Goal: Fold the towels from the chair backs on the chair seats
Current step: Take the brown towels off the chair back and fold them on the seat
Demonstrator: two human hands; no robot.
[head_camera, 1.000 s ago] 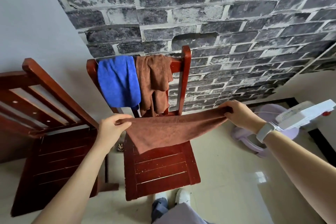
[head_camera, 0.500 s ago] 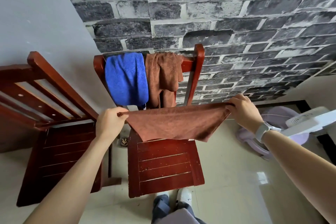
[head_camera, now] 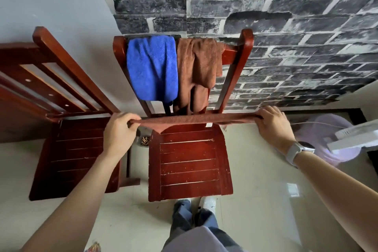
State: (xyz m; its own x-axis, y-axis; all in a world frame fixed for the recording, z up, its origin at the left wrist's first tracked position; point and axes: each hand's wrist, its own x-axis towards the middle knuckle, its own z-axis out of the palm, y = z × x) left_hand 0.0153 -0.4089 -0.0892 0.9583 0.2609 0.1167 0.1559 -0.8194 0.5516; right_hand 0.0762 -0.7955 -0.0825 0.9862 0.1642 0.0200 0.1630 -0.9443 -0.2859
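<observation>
Grip: your left hand (head_camera: 118, 133) pinches left end of brown towel (head_camera: 196, 119), fingers curled round edge; your right hand (head_camera: 275, 127) clamps right end same way. Towel stretched taut, level, edge-on to camera, held above rear of middle chair seat (head_camera: 189, 161), just in front of chair back (head_camera: 241, 71). Blue towel (head_camera: 152, 67) draped over back rail, left side. Second brown towel (head_camera: 197, 71) draped beside it, right side, bunched. Second chair (head_camera: 67, 149) at left, seat bare. Watch (head_camera: 298, 149) on your right wrist. Fan (head_camera: 335, 145) on floor at right.
</observation>
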